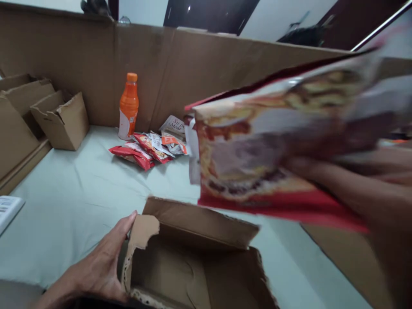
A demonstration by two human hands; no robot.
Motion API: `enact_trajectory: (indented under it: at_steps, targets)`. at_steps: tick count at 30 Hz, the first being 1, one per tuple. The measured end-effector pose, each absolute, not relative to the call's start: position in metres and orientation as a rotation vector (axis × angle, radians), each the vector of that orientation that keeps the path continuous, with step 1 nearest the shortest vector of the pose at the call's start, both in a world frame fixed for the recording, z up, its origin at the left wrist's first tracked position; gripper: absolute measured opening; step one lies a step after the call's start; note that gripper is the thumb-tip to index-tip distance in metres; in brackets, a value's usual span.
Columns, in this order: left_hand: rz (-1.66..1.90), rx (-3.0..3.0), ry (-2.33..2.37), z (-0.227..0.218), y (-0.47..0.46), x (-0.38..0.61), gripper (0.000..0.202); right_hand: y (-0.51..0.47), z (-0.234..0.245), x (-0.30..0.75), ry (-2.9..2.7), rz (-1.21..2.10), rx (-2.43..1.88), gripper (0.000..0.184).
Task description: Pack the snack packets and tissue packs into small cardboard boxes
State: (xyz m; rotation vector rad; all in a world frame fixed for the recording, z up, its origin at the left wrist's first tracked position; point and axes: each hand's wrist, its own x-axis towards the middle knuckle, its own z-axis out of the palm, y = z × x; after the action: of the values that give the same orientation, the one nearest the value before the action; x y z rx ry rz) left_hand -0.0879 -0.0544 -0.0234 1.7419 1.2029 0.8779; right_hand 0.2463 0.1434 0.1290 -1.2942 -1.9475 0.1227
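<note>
My left hand (103, 262) grips the left wall of an open cardboard box (180, 270), its thumb up along the torn rim. The box stands in front of me with its flaps raised, and the inside that shows is bare. In my right hand (347, 184) is a red and cream food packet (244, 150) with pictures of food, held above the box's right side and blurred by motion. White edges behind the packet may belong to another one; I cannot tell. My thumb presses on its front, and the other fingers are mostly hidden.
An orange drink bottle (129, 107) stands by the tall cardboard wall (199, 73), with several small food packets (144, 150) piled before it. More cardboard boxes (71, 122) stand at the left. A white object (9, 210) lies at the left edge of the pale cloth (83, 184).
</note>
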Motion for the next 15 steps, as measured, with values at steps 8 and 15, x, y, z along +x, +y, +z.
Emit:
enact_trajectory:
  at_steps: [8, 15]
  targets:
    - [1.058, 1.6, 1.426, -0.008, -0.067, -0.126, 0.125, 0.265, 0.07, 0.124, -2.099, 0.227, -1.183, 0.022]
    - [1.444, 1.318, 2.331, 0.02, -0.08, -0.191, 0.122, 0.244, -0.019, 0.129, -2.22, 0.666, -1.127, 0.032]
